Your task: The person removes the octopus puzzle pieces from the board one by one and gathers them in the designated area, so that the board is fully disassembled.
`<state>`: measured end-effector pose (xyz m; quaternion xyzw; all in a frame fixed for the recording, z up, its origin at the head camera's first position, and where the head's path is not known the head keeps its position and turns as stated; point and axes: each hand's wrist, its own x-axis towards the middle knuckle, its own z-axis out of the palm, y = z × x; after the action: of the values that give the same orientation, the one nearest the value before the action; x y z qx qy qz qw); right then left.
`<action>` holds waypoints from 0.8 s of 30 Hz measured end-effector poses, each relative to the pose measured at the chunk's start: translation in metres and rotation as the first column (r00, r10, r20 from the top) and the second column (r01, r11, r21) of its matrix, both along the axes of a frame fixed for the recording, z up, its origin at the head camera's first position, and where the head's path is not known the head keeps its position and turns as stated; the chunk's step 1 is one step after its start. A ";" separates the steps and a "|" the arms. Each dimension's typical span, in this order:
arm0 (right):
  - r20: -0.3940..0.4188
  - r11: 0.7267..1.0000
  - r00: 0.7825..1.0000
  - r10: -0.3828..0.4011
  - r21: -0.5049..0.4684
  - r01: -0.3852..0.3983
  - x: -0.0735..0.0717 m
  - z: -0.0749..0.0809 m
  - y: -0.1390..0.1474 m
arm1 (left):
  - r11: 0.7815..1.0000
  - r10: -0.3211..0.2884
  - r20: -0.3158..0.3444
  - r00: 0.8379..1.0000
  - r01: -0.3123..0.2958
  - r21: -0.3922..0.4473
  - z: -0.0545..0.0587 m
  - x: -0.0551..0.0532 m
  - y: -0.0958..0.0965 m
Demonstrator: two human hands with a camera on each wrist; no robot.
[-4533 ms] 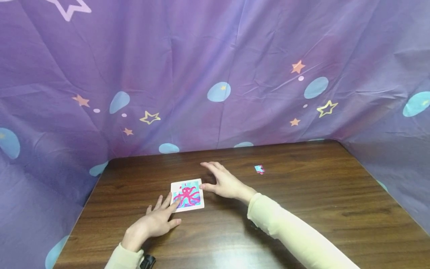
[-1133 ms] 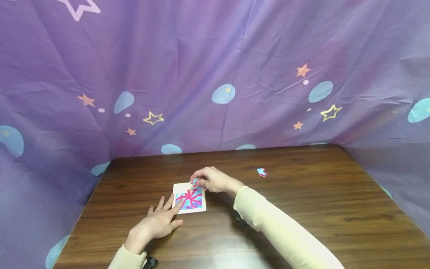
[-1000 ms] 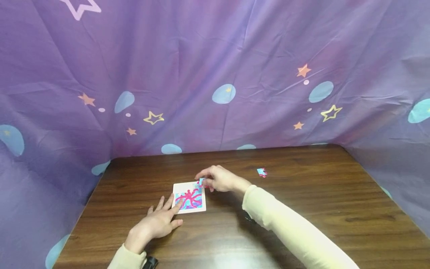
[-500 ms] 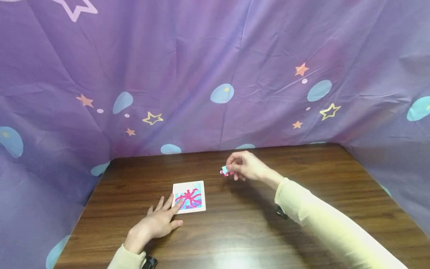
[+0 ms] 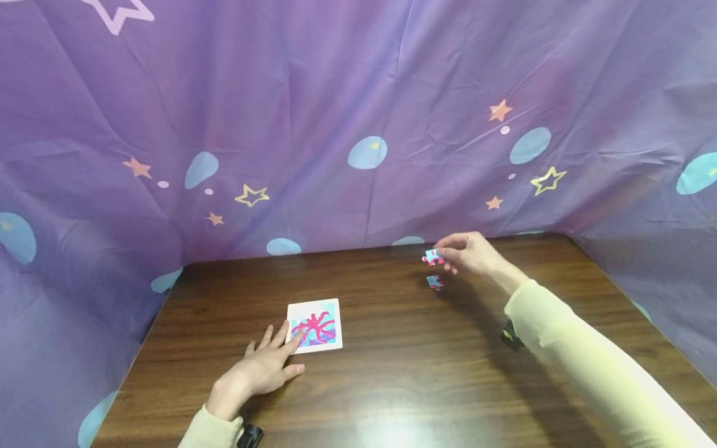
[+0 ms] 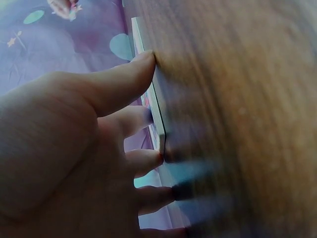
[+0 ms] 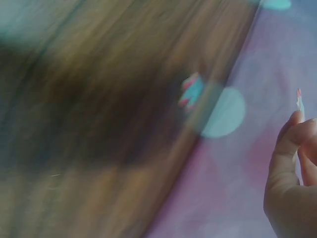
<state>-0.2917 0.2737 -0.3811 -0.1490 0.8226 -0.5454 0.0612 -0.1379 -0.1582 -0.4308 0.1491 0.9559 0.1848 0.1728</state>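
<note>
My left hand point(image 5: 259, 371) lies with fingers spread at the lower left of a small white-framed puzzle point(image 5: 315, 326) with a pink octopus picture, a fingertip resting on it. The upper left of the frame shows bare white. In the left wrist view the puzzle tray point(image 6: 157, 111) appears edge-on behind the thumb. At the far right my right hand point(image 5: 473, 252) pinches a blue and pink jigsaw piece point(image 5: 433, 256) above the table. A second jigsaw piece point(image 5: 434, 282) lies on the wood just below it; the right wrist view shows that loose piece point(image 7: 192, 91) too.
The brown wooden table point(image 5: 381, 373) has its back edge against a purple curtain point(image 5: 313, 124) with stars and blue ovals. Curtain cloth also hangs along both sides. A black strap point(image 5: 249, 436) sits at the left wrist.
My right hand has lifted a jigsaw piece from the upper part of the puzzle and carried it right, over the loose piece. The left hand has stayed by the frame.
</note>
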 end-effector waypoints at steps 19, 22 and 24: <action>0.202 0.958 0.949 -0.241 0.206 0.199 -0.001 -0.047 0.066 | 1.000 0.008 -0.013 1.000 -0.008 -0.002 0.000 -0.001 0.000; 0.211 0.956 0.947 -0.243 0.219 0.197 -0.002 -0.051 0.066 | 1.000 0.008 -0.010 1.000 -0.008 0.003 0.000 -0.001 -0.001; 0.198 0.953 0.949 -0.244 0.228 0.198 -0.003 -0.055 0.066 | 1.000 0.011 -0.011 1.000 -0.011 0.007 0.001 -0.001 -0.001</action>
<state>-0.2952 0.3394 -0.4359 0.0142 0.8738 -0.4742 0.1068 -0.1387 -0.1597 -0.4302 0.1456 0.9570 0.1881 0.1661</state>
